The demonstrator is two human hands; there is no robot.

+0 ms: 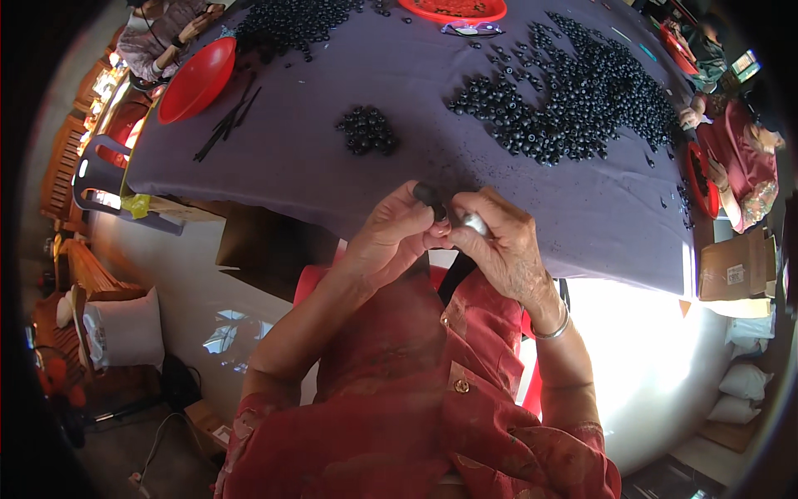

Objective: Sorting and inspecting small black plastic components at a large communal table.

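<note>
- Between the two hands, at the left fingertips, sits a small dark piece [440,213]; the left hand [391,229] pinches it with thumb and fingers, its exact shape hard to tell.
- Just beside it, the right hand [504,241] is closed around a silvery object [475,224], mostly hidden by the fingers.
- Beyond the left hand, near it, a small cluster of round black pieces [367,130] lies on the purple cloth [283,158].
- Beyond the right hand and to its right spreads a large heap of black pieces [573,108].
- Farther left of the left hand, dark strips [224,129] lie near a red bowl [198,81]; I cannot tell what it holds.
- Well to the right of the right hand, a red tray [712,200] beside a seated person [736,150] holds dark bits.
- Far beyond both hands, past a purple packet [472,29], a red basin [457,18] holds small dark specks.
</note>
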